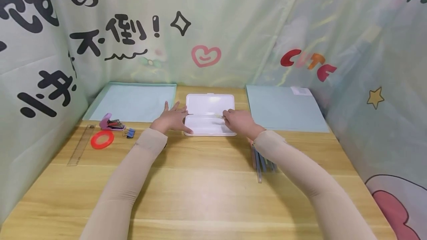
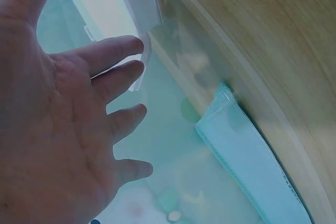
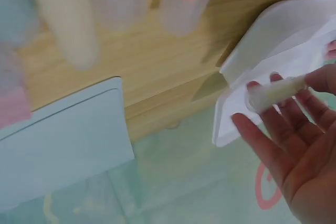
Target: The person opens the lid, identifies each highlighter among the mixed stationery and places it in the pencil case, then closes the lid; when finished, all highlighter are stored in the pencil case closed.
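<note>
A white plastic pencil case [image 1: 208, 127] lies opened out at the back middle of the table, its lid [image 1: 210, 103] folded back. At its left end is my left hand [image 1: 171, 118], fingers spread, thumb along the front edge. In the left wrist view that palm holds nothing, its fingertips close to the case. My right hand [image 1: 241, 121] is over the case's right end. Between thumb and fingers it pinches a pale, cream-white pen [image 3: 275, 93], clearest in the right wrist view. Near my right forearm lies a bunch of pens [image 1: 259, 162], partly hidden by the sleeve.
Left of the case are a purple stapler [image 1: 110, 123], an orange-red tape ring [image 1: 102, 139], blue binder clips [image 1: 129, 133] and a clear ruler [image 1: 81, 145]. Light blue folders lie at the back left [image 1: 133, 103] and back right [image 1: 285, 108], before a printed cloth wall [image 1: 233, 29].
</note>
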{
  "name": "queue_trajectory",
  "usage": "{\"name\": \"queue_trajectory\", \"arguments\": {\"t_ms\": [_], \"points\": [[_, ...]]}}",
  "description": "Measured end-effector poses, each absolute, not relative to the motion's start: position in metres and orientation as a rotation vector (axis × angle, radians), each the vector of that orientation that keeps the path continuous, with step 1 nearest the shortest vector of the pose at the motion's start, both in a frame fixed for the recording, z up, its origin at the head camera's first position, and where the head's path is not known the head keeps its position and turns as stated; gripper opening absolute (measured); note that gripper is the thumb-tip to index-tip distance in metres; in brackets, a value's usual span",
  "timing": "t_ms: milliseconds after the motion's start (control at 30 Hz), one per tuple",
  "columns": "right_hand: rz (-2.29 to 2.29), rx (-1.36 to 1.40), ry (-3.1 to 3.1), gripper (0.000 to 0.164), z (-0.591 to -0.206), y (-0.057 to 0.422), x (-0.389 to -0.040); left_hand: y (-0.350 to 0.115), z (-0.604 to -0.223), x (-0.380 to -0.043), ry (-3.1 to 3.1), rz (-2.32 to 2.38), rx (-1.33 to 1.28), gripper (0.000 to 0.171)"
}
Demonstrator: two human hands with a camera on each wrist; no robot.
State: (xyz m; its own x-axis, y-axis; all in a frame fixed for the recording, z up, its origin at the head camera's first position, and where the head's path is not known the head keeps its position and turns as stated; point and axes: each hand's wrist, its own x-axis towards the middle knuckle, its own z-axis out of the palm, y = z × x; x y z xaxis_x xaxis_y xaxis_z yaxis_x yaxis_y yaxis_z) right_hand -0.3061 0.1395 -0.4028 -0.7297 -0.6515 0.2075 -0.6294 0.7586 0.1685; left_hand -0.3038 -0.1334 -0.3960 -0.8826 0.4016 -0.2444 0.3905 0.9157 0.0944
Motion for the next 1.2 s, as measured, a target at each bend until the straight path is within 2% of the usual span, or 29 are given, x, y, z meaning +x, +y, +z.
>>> {"name": "queue_trajectory", "arguments": {"t_ms": [133,333,767,1200], "points": [[-0.170,1.012,-2.776,0.014,-0.405,0.125,-0.318,-0.133,-0.397,-0.304,2.818,0.070,0.591,0.096],[-0.179,1.023,-2.811,0.013,-0.410,0.109,-0.327,-0.131,-0.398,-0.304,2.822,0.066,0.599,0.097],[-0.029,1.088,-2.882,0.018,-0.422,0.099,-0.317,-0.134,-0.402,-0.305,2.827,0.083,0.578,0.099],[-0.062,1.089,-2.909,0.029,-0.411,0.109,-0.297,-0.134,-0.401,-0.306,2.814,0.102,0.596,0.098]]}}
